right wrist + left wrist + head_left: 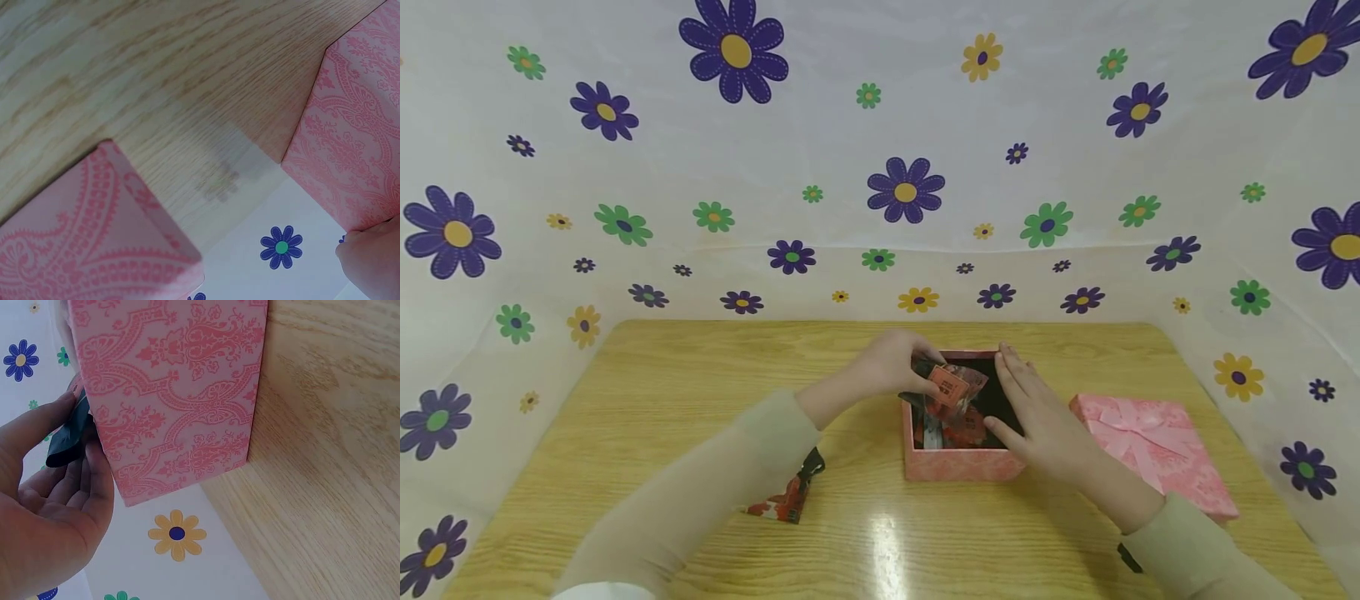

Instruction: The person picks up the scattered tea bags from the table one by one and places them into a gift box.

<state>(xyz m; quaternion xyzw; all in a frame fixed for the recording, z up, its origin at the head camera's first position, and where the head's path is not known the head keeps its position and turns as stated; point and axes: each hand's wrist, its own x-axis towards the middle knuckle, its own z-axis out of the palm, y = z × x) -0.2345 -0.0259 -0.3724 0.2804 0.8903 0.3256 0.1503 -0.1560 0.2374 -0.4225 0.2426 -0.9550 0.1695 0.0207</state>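
Observation:
A pink patterned box (962,465) with a dark inside stands uncovered on the table. My left hand (891,367) pinches a dark packet with an orange-red label (950,385) over the box's left part; in the left wrist view its dark end (70,434) shows between thumb and fingers, beside the box wall (175,394). Below it in the box lie more red and dark packets (964,429). My right hand (1041,417) rests on the box's right rim with its fingers extended. In the right wrist view only a bit of that hand (374,259) shows at the box (356,125).
A pink lid with a ribbon bow (1157,450) lies right of the box, near my right forearm. Another red and black packet (786,498) lies on the wooden table (700,367), partly hidden under my left forearm. A flowered white cloth (820,150) surrounds the table's back and sides.

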